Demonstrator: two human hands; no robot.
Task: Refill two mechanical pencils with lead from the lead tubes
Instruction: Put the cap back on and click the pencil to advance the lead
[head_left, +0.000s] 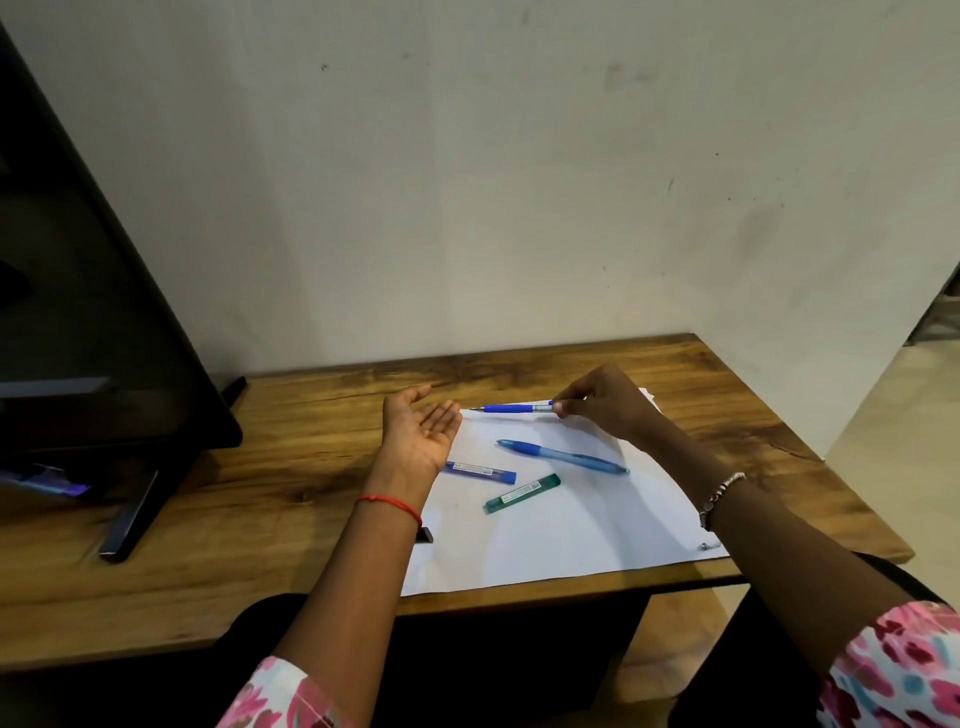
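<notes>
- Blue plastic, dark barrel: first mechanical pencil (514, 409), held roughly level over the far edge of the white paper sheet (571, 540), tip pointing toward the left hand.
- Right hand (602, 410): fingertips pinched on the pencil's rear end, by the grey collar. Whether the cap is on or off is too small to tell.
- Left hand (421, 431): palm up, fingers relaxed and slightly cupped, nothing visible in it. It sits just beside the pencil tip.
- Second pencil (563, 456), lighter blue: lies diagonally on the sheet, untouched.
- Lead tubes: purple tube (480, 472) lies flat beside the left wrist, green tube (522, 493) just next to it. Both appear closed.
- Wooden desk (260, 519) carries the sheet. A dark monitor (78, 312) stands on the left. A small black piece (426, 535) shows by the left forearm; what it is cannot be told.
- Judgement: early in the task, at the opening of the first pencil, with no lead out yet.
- Risks from here:
  - A cap or eraser pulled free with a light pinch could drop and roll off the sheet, since it is a small part and the desk edge is near.
  - Leftover lead shaken from the barrel may miss the cupped palm and snap on the desk.
  - The left forearm passes over the purple tube, so a careless sweep could knock it toward the edge.
</notes>
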